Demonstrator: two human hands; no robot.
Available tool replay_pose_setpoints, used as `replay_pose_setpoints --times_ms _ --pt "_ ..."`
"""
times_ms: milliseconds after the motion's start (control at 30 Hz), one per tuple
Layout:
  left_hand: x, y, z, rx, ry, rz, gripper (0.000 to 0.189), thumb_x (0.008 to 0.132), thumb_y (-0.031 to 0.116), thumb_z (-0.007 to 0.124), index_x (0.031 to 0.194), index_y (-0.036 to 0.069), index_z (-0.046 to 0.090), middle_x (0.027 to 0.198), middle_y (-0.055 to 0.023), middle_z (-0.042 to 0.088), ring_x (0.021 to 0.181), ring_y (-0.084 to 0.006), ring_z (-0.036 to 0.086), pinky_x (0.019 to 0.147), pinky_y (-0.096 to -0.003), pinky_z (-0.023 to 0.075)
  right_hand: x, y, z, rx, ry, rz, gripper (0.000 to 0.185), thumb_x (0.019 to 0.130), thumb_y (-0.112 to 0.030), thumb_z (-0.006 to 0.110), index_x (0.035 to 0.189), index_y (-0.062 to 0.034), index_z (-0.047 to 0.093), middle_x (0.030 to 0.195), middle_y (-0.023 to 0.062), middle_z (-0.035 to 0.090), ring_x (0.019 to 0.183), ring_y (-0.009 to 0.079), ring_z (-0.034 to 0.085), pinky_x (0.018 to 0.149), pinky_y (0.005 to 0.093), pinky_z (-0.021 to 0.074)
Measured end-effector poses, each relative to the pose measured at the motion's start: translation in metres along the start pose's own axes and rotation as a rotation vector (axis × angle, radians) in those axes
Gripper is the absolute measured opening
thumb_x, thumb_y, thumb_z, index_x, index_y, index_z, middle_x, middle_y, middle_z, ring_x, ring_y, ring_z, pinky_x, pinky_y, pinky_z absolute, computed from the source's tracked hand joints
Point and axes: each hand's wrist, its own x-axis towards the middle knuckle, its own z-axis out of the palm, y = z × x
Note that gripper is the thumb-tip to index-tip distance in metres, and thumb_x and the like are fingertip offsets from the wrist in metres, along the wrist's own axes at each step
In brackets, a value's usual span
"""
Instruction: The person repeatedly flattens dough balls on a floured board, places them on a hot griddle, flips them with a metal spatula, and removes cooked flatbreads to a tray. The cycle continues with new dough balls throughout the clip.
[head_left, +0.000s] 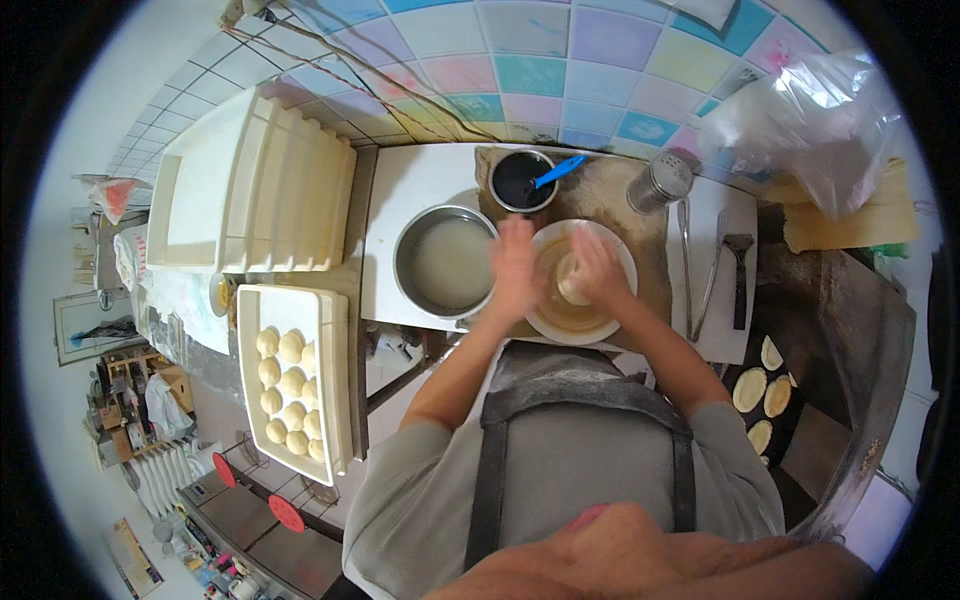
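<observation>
My left hand (516, 262), blurred and flat with its palm turned inward, is raised between a metal pot (403, 281) of cloudy liquid (450, 262) and a white bowl (630, 255). Nothing shows in it. My right hand (598, 271), also blurred, hangs over that bowl with its fingers slanting up and inward. Below its fingers is a pale round piece of dough (576, 291), surrounded by a brownish coating inside the bowl. Whether the fingers touch the dough is unclear. Behind the hands stands a metal container of dark liquid (516, 180) with a blue-handled utensil (561, 171) in it.
At left, a cream plastic tray (330, 457) bears several dough balls (292, 386), near stacked cream crates (247, 187). A metal shaker (660, 182), tongs (697, 277) and a black-handled spatula (740, 277) lie right. Flat breads (750, 390) rest on a dark griddle (795, 405).
</observation>
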Motion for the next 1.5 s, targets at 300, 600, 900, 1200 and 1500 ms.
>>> replay_pose_setpoints --times_ms 300,600,900,1200,1500 --pt "-0.005 -0.079 -0.069 0.505 -0.340 0.034 0.066 0.085 0.051 0.041 0.140 0.020 0.020 0.146 -0.0114 0.007 0.133 -0.0390 0.002 0.098 -0.0645 0.0047 -0.026 -0.019 -0.027 0.021 -0.205 0.064 0.077 0.077 -0.044 0.056 0.136 -0.0061 0.025 0.143 0.0138 0.018 0.133 0.0288 0.015 0.106 0.0463 0.0125" --pt "0.002 0.024 0.039 0.175 -0.551 0.430 0.080 0.080 0.044 0.051 0.135 -0.003 0.018 0.142 -0.0197 0.018 0.132 -0.0326 0.015 0.107 -0.0435 0.0117 -0.062 -0.011 -0.014 0.073 -0.314 0.142 0.081 0.076 -0.038 0.059 0.134 0.0045 0.021 0.142 0.0220 0.015 0.133 0.0320 0.012 0.108 0.0417 0.0096" --pt "-0.011 0.029 0.057 0.139 -0.835 0.622 0.060 0.078 0.049 0.049 0.123 0.008 0.046 0.133 -0.0170 0.035 0.127 -0.0350 0.023 0.108 -0.0420 0.0124 -0.019 0.018 -0.014 0.247 -0.561 -0.084 0.073 0.080 -0.034 0.054 0.135 0.0017 0.021 0.143 0.0194 0.014 0.133 0.0328 0.013 0.108 0.0414 0.0123" --pt "-0.014 0.005 0.042 0.181 -0.498 0.283 0.081 0.081 0.050 0.047 0.136 -0.002 0.018 0.142 -0.0221 0.014 0.134 -0.0342 0.009 0.107 -0.0440 0.0074 -0.041 -0.001 -0.003 0.051 -0.311 0.069 0.079 0.079 -0.048 0.050 0.134 0.0022 0.024 0.142 0.0179 0.018 0.133 0.0276 0.016 0.107 0.0397 0.0137" --pt "-0.023 0.003 0.013 -1.227 -0.349 -0.654 0.080 0.087 0.061 0.015 0.138 0.000 0.008 0.146 -0.0149 0.006 0.135 -0.0233 0.005 0.108 -0.0338 0.0030 -0.017 -0.032 -0.013 0.133 -0.196 0.028 0.077 0.073 -0.037 0.061 0.131 0.0026 0.028 0.138 0.0186 0.027 0.130 0.0306 0.024 0.107 0.0405 0.0146"
